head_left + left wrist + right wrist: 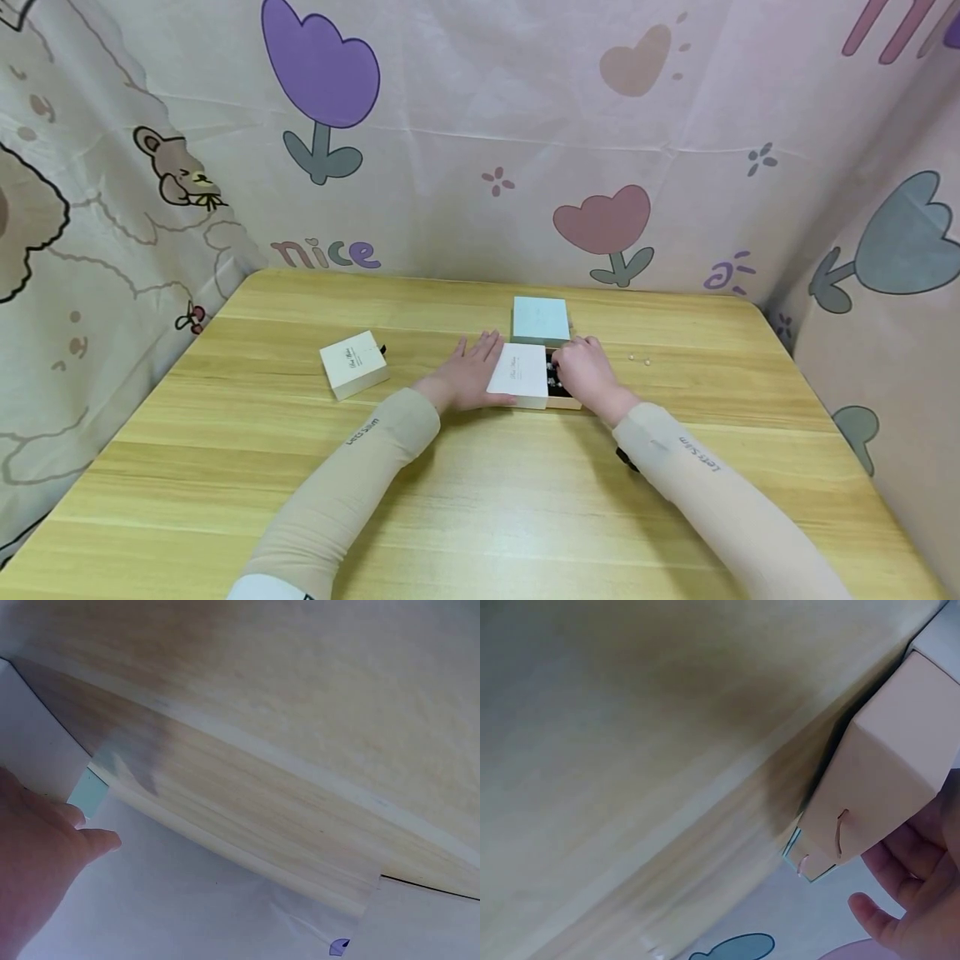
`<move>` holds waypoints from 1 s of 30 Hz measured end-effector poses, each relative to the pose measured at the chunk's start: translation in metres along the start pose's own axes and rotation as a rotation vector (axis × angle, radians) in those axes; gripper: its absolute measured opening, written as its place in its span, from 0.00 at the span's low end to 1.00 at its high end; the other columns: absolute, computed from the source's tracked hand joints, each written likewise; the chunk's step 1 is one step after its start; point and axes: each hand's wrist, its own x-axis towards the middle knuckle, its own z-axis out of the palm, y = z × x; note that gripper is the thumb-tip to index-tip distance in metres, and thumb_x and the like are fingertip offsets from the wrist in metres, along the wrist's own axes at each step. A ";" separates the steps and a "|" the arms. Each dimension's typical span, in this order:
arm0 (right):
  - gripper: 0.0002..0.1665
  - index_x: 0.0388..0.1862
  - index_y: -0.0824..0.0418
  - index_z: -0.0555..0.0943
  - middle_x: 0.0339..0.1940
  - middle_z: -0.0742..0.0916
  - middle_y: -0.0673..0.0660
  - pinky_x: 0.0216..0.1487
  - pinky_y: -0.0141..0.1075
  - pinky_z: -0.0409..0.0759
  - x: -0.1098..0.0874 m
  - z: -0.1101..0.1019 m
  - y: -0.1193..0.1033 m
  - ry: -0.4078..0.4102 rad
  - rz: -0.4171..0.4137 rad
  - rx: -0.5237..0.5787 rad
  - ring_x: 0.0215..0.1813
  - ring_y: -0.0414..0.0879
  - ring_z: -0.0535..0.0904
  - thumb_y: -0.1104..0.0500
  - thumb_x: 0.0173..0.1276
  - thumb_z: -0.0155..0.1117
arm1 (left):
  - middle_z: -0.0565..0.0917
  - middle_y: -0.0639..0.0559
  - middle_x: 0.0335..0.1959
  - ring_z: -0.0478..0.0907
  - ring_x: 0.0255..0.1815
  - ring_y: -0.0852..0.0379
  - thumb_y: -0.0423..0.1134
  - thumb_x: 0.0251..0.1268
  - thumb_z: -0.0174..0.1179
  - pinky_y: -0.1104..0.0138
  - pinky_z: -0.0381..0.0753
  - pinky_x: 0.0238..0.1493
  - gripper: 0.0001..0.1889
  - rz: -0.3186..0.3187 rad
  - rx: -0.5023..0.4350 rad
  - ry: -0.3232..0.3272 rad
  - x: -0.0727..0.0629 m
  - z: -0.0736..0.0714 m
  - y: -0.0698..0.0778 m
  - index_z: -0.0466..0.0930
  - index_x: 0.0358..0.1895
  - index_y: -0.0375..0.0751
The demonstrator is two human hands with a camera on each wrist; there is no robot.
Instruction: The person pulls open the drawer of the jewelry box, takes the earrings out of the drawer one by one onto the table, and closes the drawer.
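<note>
A white box (517, 373) with dark lettering lies near the middle of the table. My left hand (472, 377) rests on its left side, fingers spread and mostly straight. From the box's right end a drawer (564, 402) sticks out, with a black lining and several small shiny pieces (553, 382) in it. My right hand (585, 371) is over this drawer with its fingers bent down into it. In the right wrist view the drawer's pink front (885, 772) with a pull loop partly hides those fingertips, so whether they pinch anything is not visible.
A light blue box (542, 318) stands just behind the white one. Off to the left is a cream box (354, 363) with a black tab. Two tiny shiny pieces (647, 362) lie on the wooden table (480, 517) right of my right hand. Printed cloth (450, 208) hangs around the table.
</note>
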 end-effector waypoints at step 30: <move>0.07 0.33 0.66 0.85 0.33 0.88 0.60 0.56 0.54 0.66 0.000 -0.036 0.043 0.000 0.173 0.263 0.41 0.57 0.80 0.66 0.58 0.61 | 0.38 0.44 0.77 0.34 0.78 0.49 0.75 0.57 0.42 0.49 0.39 0.75 0.56 0.003 0.024 -0.001 0.002 0.002 -0.001 0.34 0.75 0.37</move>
